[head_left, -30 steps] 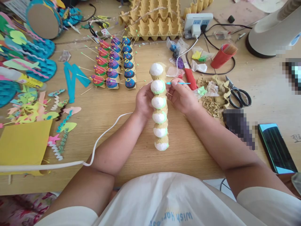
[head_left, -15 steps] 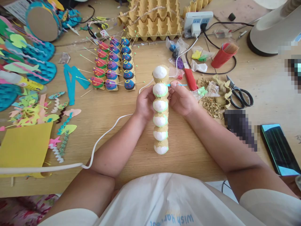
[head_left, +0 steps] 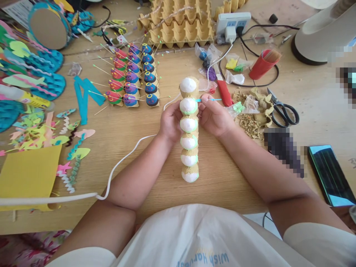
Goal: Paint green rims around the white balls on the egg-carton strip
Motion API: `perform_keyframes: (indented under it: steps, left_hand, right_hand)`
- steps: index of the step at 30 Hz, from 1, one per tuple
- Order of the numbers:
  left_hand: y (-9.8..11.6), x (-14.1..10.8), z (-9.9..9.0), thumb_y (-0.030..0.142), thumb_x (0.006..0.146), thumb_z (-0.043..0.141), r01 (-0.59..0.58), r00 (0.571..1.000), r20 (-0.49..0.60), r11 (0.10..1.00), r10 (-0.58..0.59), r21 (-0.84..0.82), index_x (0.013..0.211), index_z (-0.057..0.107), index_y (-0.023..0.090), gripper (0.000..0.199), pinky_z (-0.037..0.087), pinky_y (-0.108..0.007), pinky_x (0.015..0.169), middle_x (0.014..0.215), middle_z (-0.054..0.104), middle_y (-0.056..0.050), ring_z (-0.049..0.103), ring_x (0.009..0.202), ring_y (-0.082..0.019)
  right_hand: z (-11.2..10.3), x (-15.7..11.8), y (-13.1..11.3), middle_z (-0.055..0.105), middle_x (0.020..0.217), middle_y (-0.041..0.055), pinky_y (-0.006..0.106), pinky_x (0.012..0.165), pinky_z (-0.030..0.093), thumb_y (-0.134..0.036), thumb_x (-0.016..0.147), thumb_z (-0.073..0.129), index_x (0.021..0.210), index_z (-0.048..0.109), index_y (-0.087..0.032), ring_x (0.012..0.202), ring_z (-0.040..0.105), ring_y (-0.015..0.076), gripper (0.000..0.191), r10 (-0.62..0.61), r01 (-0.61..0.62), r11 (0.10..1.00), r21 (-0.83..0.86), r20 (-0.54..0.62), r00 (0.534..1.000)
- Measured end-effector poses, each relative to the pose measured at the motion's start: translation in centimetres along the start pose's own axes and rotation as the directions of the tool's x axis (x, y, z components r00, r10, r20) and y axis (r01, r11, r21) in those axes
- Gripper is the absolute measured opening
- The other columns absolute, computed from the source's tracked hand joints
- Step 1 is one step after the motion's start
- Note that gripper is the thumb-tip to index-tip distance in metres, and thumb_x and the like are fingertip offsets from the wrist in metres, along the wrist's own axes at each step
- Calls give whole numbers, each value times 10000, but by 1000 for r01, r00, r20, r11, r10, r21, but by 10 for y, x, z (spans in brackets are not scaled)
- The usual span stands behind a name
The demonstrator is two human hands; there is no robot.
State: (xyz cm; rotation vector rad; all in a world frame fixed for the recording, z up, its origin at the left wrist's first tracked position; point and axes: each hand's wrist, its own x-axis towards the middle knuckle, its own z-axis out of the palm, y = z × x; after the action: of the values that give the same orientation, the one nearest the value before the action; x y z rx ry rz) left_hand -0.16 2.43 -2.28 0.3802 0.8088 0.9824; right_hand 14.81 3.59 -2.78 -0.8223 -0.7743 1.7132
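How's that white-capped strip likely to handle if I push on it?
The strip is probably light, since its rough tan body looks like molded pulp. Long and narrow, it may bend under a push. Its smooth white caps might smear; whether they're dry isn't visible.

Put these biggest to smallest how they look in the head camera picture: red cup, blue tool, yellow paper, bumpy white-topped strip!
1. Yellow paper
2. Bumpy white-topped strip
3. Red cup
4. Blue tool, partly covered by the right hand
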Motion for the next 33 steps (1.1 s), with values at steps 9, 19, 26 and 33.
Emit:
perform_keyframes:
  steps: [9, 19, 26, 33]
  left_hand:
    - [0, 2, -2, 547, 959, 573, -4, 1000, -9, 1000, 4, -3, 927, 772, 322, 302, 665, -548, 837, 872, 844, -104, 810, 1122, -430]
    - [1, 2, -3, 540, 990, 547, 24, 1000, 17, 998, -23, -51, 1080, 803, 316, 353, 663, -532, 896, 934, 863, -97, 811, 1150, -417]
    - [-1, 5, -4, 498, 1009, 539, 16, 999, -35, 988, -22, -151, 1164, 795, 334, 341, 653, -563, 984, 1050, 879, -81, 789, 1247, -422]
    - [4, -2, 6, 491, 1025, 519, 43, 995, -83, 979, -61, -198, 1230, 789, 312, 383, 624, -567, 1056, 1117, 880, -99, 763, 1304, -427]
  right_hand:
    - [1, -1, -1, 607, 701, -64, 268, 630, 471, -696, 774, 891, 835, 530, -276, 712, 636, 142, 558, 17, -17, 1000, -3, -10, 1000]
    - [-2, -1, 0, 612, 731, -55, 286, 662, 482, -642, 802, 895, 860, 528, -277, 743, 631, 155, 521, 44, -45, 997, 62, 12, 999]
    - [-4, 0, 3, 599, 753, -64, 288, 668, 466, -607, 792, 919, 892, 538, -284, 751, 620, 151, 510, 8, -8, 999, 34, 22, 1000]
    - [-5, -1, 0, 613, 748, -55, 293, 676, 497, -635, 735, 942, 857, 509, -278, 754, 634, 158, 574, 11, -13, 999, 31, 57, 998]
